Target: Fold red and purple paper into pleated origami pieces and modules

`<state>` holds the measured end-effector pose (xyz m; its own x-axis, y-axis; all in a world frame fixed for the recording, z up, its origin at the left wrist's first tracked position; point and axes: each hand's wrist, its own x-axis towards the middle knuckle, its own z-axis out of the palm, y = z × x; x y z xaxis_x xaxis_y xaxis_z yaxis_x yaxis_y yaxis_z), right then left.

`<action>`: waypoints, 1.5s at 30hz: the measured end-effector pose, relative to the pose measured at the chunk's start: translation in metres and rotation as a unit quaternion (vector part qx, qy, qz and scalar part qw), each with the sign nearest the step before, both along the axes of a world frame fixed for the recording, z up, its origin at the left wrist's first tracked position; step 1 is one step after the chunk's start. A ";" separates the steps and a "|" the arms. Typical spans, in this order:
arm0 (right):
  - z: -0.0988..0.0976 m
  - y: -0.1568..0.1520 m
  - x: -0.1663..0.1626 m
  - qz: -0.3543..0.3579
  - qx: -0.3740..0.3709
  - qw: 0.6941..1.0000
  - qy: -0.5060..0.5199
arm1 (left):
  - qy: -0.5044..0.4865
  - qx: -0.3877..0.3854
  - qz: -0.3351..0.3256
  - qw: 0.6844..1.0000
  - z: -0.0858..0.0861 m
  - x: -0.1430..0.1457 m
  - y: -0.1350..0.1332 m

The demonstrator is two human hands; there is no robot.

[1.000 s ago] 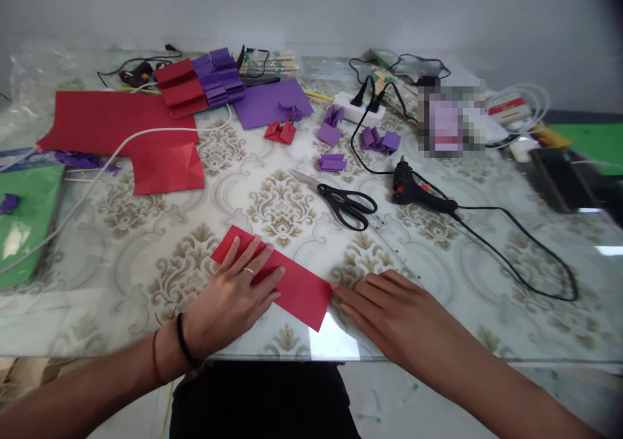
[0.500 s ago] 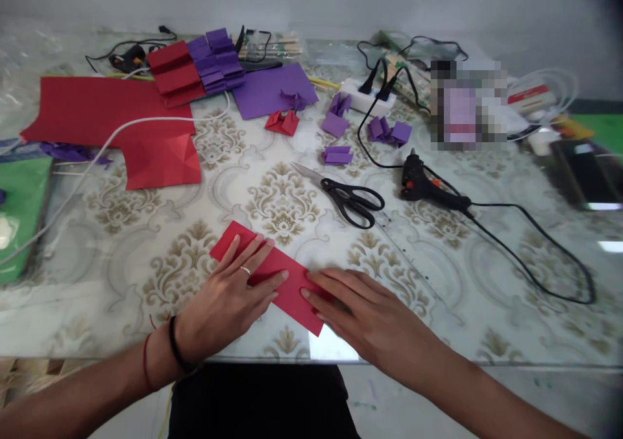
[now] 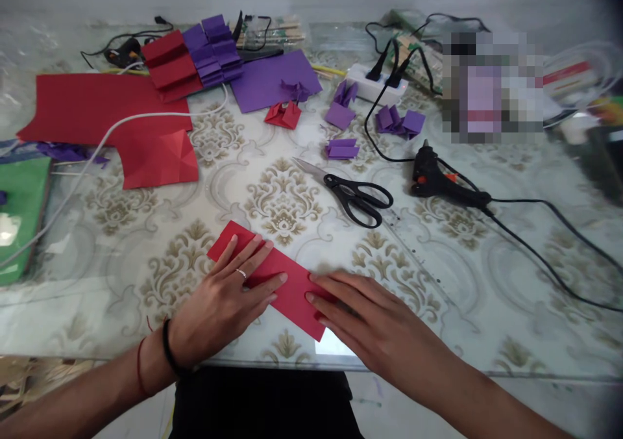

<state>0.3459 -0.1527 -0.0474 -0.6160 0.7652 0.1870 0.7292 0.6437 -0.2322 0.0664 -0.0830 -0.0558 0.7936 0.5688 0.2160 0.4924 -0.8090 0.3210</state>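
Note:
A red strip of paper [image 3: 296,291], seemingly folded, lies slanted on the patterned table near its front edge. My left hand [image 3: 238,289] rests across its left part, fingers spread and flat on the paper. At the right end, the fingers of my right hand [image 3: 357,309] lie stretched out over the paper, their tips on its surface. Part of that end is hidden under the hand. Beyond the paper are black-handled scissors [image 3: 357,199] with blades pointing left, and a clear ruler [image 3: 421,260] lies to their right.
A black glue gun [image 3: 445,182] trails its cord rightward. Folded purple paper pieces [image 3: 342,148] and a red folded piece [image 3: 283,115] sit farther back, before a white power strip [image 3: 374,85]. Large red paper [image 3: 107,101] and a white cable [image 3: 146,115] occupy the left.
The view has shifted slightly, so things at the right appear farther right. Both hands stay on the red paper in nearly the same position.

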 end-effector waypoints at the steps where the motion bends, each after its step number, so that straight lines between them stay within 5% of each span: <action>1: 0.001 0.002 -0.003 -0.007 -0.002 1.000 0.009 | 0.002 0.004 0.000 1.000 0.000 0.001 0.000; 18: -0.018 0.022 -0.028 -0.013 -0.009 0.999 -0.029 | 0.025 0.026 0.044 0.998 -0.001 0.002 -0.007; 24: -0.006 0.032 -0.032 -0.004 -0.040 0.999 0.008 | -0.003 0.048 0.121 0.992 0.000 -0.001 -0.020; 36: -0.023 0.021 -0.058 0.006 0.026 0.999 0.025 | -0.012 0.035 0.126 0.991 -0.006 -0.003 -0.022; 45: -0.012 0.029 -0.056 0.010 0.036 0.999 0.020 | -0.016 0.054 0.137 0.989 -0.006 -0.002 -0.023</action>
